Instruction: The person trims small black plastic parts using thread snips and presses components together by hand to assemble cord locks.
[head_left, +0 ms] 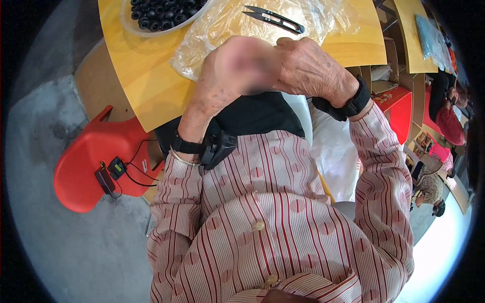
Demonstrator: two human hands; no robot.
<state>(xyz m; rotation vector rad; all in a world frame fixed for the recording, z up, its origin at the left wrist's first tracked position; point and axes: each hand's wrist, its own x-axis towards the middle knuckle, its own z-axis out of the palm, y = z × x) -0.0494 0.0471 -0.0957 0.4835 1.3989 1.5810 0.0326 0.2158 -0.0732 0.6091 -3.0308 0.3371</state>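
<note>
Both hands meet over the near edge of the yellow table. My left hand [218, 76] appears closed, with its fingers inside a blurred patch. My right hand [314, 68] is closed beside it, fingers curled in and thumb side toward the left hand. A dark spot shows in the blur between them, and whatever they hold cannot be made out. Under and beyond the hands lies a crumpled clear plastic bag [202, 44]. Black thread snips [275, 20] rest on the bag, just beyond my right hand.
A clear tub [151, 34] of small black rings stands at the table's [146, 76] far left. Left of me is a red chair [83, 171] carrying a small black device [104, 181] with cables. On the right are a red box [396, 108], another yellow table [410, 35] and other people.
</note>
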